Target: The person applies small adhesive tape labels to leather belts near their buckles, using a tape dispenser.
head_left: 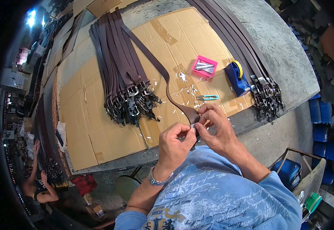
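A dark brown leather belt (163,72) runs from the pile at the back down to the table's near edge, where both my hands hold its end. A small white label strip (192,125) shows across the belt between my fingertips. My left hand (174,145) is closed, thumb and fingers pinching the belt at the label. My right hand (218,131) pinches the belt from the other side, its fingertips close to my left thumb. Beyond my hands lie blue-handled thread snips (207,97) and scattered white paper bits. The buckle end is mostly hidden by my hands.
A belt pile (117,57) with buckles lies on the cardboard sheet (86,126); more belts (234,42) lie to the right. A pink box (204,67) of label strips stands beside a blue tape dispenser (236,78). Another person (40,186) is at lower left.
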`<state>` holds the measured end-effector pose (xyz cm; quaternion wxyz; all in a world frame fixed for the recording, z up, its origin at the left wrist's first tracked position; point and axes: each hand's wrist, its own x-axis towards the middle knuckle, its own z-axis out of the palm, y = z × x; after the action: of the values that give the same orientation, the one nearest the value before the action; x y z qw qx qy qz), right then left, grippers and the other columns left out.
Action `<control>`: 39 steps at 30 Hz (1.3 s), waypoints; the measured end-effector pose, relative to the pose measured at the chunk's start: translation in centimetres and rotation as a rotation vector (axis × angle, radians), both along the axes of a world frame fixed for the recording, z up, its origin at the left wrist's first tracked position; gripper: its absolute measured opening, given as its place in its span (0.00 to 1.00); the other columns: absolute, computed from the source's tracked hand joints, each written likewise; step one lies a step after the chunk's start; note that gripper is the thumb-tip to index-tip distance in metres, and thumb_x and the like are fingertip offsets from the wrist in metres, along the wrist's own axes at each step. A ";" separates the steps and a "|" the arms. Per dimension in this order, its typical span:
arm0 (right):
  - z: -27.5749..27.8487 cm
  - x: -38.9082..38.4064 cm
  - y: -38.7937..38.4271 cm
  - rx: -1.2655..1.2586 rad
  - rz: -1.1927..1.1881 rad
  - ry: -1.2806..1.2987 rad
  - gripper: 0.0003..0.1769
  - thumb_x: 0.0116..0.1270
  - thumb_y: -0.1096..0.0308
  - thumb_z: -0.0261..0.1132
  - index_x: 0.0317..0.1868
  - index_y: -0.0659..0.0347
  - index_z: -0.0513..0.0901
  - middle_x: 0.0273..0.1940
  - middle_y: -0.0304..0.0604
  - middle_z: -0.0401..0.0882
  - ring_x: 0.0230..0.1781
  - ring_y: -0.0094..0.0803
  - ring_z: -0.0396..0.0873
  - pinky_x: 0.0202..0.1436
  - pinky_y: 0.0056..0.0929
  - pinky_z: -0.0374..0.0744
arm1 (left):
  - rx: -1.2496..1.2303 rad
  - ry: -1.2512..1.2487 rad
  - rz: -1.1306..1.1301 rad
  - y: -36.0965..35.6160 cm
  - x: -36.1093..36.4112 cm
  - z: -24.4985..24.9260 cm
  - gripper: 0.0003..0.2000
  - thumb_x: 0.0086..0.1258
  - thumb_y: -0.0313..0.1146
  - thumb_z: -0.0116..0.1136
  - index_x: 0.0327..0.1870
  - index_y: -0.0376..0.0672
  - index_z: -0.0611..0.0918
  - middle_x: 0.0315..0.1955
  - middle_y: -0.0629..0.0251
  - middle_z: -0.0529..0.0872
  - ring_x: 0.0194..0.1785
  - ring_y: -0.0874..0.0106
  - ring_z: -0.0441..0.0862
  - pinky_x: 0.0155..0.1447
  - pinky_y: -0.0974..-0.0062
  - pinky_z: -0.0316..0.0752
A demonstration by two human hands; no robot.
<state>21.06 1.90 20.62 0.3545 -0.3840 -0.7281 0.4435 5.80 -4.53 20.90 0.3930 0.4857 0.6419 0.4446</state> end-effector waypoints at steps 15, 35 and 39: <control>-1.3 1.7 -0.6 -0.495 -0.023 0.201 0.20 0.71 0.66 0.62 0.58 0.63 0.67 0.42 0.45 0.77 0.43 0.29 0.77 0.41 0.26 0.76 | -0.051 -0.205 0.030 -0.3 -0.2 -0.8 0.08 0.68 0.30 0.63 0.32 0.33 0.82 0.23 0.68 0.84 0.29 0.84 0.78 0.33 0.82 0.73; -1.2 1.2 0.2 -0.494 0.065 0.219 0.15 0.73 0.70 0.54 0.58 0.63 0.67 0.31 0.43 0.73 0.33 0.22 0.71 0.38 0.29 0.72 | -0.064 -0.229 0.036 0.3 0.5 -1.8 0.13 0.72 0.36 0.61 0.30 0.35 0.80 0.19 0.79 0.75 0.25 0.88 0.66 0.27 0.84 0.62; -1.7 0.9 0.3 -0.442 0.027 0.188 0.16 0.73 0.69 0.53 0.59 0.62 0.68 0.30 0.43 0.74 0.32 0.25 0.73 0.38 0.30 0.74 | -0.124 -0.270 -0.013 0.7 0.3 -2.0 0.12 0.72 0.35 0.60 0.30 0.36 0.80 0.22 0.79 0.75 0.27 0.88 0.67 0.29 0.85 0.63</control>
<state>21.96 2.16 18.91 0.3219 -0.3996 -0.5823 0.6306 6.07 -3.80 18.86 0.5078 0.4007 0.6063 0.4626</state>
